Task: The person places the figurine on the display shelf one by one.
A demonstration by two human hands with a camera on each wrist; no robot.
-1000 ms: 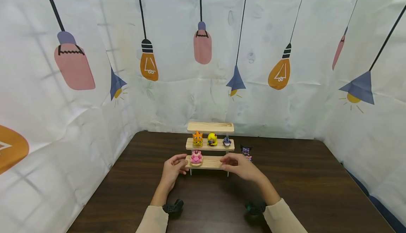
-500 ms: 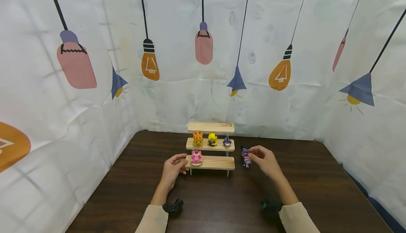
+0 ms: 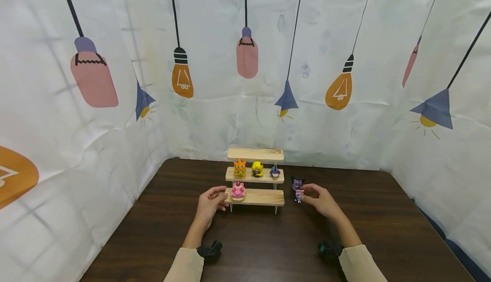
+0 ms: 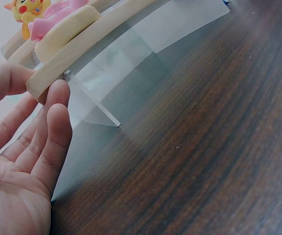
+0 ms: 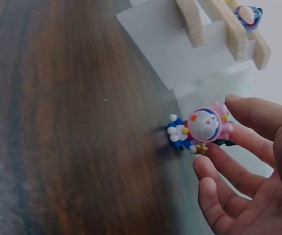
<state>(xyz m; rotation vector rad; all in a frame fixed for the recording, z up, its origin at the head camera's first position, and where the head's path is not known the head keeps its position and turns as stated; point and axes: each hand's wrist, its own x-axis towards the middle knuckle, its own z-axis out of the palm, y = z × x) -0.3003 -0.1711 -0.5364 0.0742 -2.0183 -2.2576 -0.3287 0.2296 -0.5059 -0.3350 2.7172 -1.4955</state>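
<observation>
A three-tier wooden display stand [image 3: 262, 196] stands toward the back of the table. My left hand [image 3: 209, 205] pinches the left end of its lowest shelf, seen closely in the left wrist view, where the fingers [image 4: 59, 125] lie around the wood. A small pink, white and blue figurine [image 5: 204, 125] is between the thumb and fingers of my right hand [image 3: 321, 202], to the right of the stand. Right behind it is a dark purple figurine [image 3: 297, 183] with black pointed ears. On the lowest shelf sits a pink figurine [image 3: 238, 190] with a round cream base.
The middle shelf bears an orange-eared figurine [image 3: 239, 168], a yellow-haired figurine [image 3: 257, 170] and a small blue-purple figurine [image 3: 274, 171]. Clear supports [image 4: 99, 103] hold up the shelves. A white lamp-print curtain [image 3: 215, 120] rises behind the dark wooden table [image 3: 264, 243].
My right hand has left the right end of the lowest shelf, moved right past the dark figurine, and come down to the pink, white and blue one. My left hand stays put.
</observation>
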